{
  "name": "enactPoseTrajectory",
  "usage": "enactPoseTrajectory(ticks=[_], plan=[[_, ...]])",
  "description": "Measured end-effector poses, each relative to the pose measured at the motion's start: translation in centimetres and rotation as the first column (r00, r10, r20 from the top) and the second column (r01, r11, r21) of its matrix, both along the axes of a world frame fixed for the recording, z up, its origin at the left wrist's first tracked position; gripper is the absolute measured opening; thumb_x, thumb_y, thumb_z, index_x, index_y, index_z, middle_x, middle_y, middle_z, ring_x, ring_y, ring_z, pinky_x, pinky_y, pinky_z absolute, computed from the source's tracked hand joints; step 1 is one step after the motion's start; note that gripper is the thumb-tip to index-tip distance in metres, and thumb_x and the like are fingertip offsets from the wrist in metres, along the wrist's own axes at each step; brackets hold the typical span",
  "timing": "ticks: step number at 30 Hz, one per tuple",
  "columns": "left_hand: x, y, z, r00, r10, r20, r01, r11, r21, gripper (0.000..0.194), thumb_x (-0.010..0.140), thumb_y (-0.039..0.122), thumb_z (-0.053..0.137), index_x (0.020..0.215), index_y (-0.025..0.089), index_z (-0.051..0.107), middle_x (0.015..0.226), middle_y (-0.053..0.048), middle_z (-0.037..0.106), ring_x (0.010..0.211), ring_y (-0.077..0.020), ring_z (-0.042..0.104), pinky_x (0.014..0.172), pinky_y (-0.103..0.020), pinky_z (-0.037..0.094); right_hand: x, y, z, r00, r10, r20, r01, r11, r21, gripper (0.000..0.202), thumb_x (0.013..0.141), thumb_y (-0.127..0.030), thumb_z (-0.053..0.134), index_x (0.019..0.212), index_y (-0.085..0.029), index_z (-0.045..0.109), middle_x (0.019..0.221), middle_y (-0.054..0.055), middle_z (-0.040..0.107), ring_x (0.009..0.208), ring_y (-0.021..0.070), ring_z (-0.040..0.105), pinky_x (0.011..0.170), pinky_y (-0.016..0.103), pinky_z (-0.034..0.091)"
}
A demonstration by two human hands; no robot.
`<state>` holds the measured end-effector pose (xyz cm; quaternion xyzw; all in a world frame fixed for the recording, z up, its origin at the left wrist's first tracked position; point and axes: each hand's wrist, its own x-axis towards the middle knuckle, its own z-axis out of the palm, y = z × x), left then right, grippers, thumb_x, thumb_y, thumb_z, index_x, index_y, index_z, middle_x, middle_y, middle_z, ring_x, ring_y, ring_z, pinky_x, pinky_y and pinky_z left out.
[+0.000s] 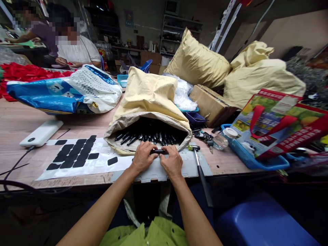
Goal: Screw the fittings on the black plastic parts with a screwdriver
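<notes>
A short black rod (159, 151) lies crosswise between my two hands at the mouth of a yellow cloth sack. My left hand (144, 157) is closed on its left end, and my right hand (171, 160) is closed on its right end. Inside the open sack (151, 92), several black pen-like pieces (153, 136) point toward me. Beneath my hands is a grey board (194, 164). To the left, black rounded stickers (77, 153) sit on a white sheet (99, 165), with one loose black piece (112, 161) nearer my left hand.
A hammer (200, 167) overhangs the table edge at right, near keys (205, 136) and a blue basket (251, 160). At left are a white power bank (41, 133) and a blue-white bag (69, 90). Two people sit beyond, behind red material (30, 77).
</notes>
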<state>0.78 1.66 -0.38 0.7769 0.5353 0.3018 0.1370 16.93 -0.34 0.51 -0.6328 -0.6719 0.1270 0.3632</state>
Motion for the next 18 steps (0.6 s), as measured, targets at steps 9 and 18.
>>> enactPoseTrajectory(ticks=[9,18], plan=[[-0.1,-0.6,0.9,0.991,-0.133,0.020,0.133,0.991,-0.011,0.017,0.076,0.024,0.078,0.088,0.022,0.066,0.090,-0.002,0.069,0.093,-0.0233,0.054,0.085,-0.038,0.038,9.0,-3.2,1.9,0.799,-0.458,0.389,0.507,0.861,-0.027,0.043,0.083,-0.043,0.068,0.120,-0.020,0.067,0.108,0.016,0.065,0.102,0.0353,0.059,0.079,0.043,0.046],[0.0,-0.6,0.8,0.990,-0.134,-0.042,0.132,0.990,-0.048,0.017,0.075,0.033,0.078,0.089,0.024,0.071,0.091,-0.001,0.071,0.093,-0.0239,0.054,0.085,-0.039,0.036,11.0,-5.5,1.4,0.904,-0.391,0.172,0.400,0.916,-0.017,0.027,0.093,-0.034,0.048,0.104,-0.018,0.066,0.098,0.013,0.066,0.086,0.0253,0.062,0.073,0.036,0.048]])
